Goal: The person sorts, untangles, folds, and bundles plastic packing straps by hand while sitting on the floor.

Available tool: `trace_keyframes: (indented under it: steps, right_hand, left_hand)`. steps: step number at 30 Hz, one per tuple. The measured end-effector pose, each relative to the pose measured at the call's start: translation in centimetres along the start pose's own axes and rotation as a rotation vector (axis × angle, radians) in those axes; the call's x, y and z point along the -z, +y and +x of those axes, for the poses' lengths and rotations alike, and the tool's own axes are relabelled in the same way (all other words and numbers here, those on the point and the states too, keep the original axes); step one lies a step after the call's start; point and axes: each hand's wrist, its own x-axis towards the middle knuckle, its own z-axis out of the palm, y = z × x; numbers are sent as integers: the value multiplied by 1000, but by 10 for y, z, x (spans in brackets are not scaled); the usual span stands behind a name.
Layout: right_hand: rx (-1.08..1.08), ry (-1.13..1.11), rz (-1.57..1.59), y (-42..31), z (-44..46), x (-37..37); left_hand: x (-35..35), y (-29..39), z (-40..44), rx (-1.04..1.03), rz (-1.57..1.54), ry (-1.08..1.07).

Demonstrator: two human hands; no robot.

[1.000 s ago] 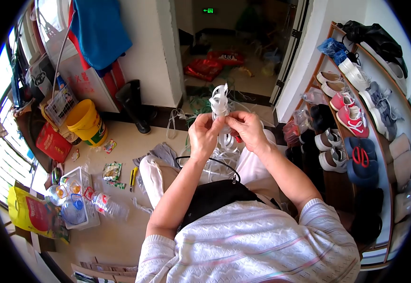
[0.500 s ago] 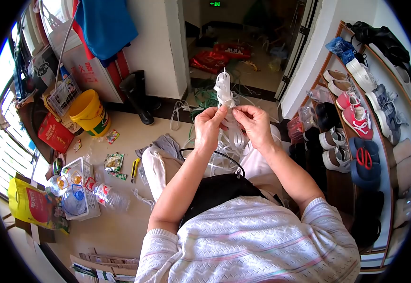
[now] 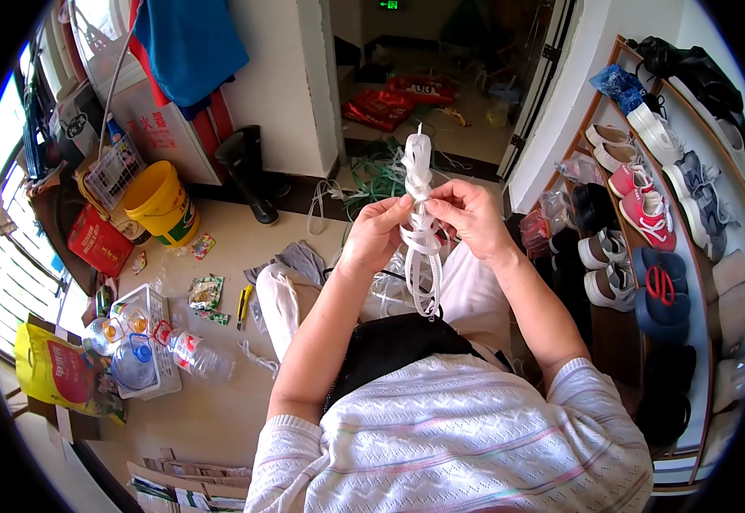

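Note:
A white bundle of flat plastic strapping (image 3: 419, 171) stands upright between my hands, its tip pointing toward the doorway. Its long loops (image 3: 424, 278) hang down in front of my waist. My left hand (image 3: 376, 232) pinches the bundle's left side with thumb and fingers. On the other side my right hand (image 3: 473, 221) pinches the strapping just below the knotted part. Some finger ends are hidden behind the strips. More loose white strapping lies between my legs, partly covered by my hands. A tangle of green strapping (image 3: 375, 181) is on the floor beyond.
At left are a yellow bucket (image 3: 160, 202), a white basket (image 3: 165, 363) with plastic bottles, and a yellow cutter (image 3: 244, 306) on the floor. Black rubber boots (image 3: 251, 175) stand by the wall. A shoe rack (image 3: 599, 171) lines the right side. Red bags (image 3: 381, 111) lie past the doorway.
Both hands have shifted slightly right with the bundle. The lower loops have come up off the pile and now hang separately toward my body. My right hand has tilted higher.

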Motion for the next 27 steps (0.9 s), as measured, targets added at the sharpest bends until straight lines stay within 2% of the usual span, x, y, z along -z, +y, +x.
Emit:
trace_keyframes:
  steps: [6, 11, 17, 23, 27]
  right_hand:
    - [-69, -146, 34, -7, -2, 9]
    - [-139, -212, 103, -6, -2, 15]
    - [-60, -70, 78, 0, -2, 6]
    - [9, -57, -69, 1, -2, 4]
    - [-94, -65, 132, -8, -5, 3]
  left_hand:
    - [12, 3, 2, 46, 38, -135]
    - [4, 5, 0, 41, 43, -116]
    - [8, 6, 1, -23, 82, -19]
    - [7, 16, -3, -41, 48, -13]
    - [8, 19, -3, -55, 54, -52]
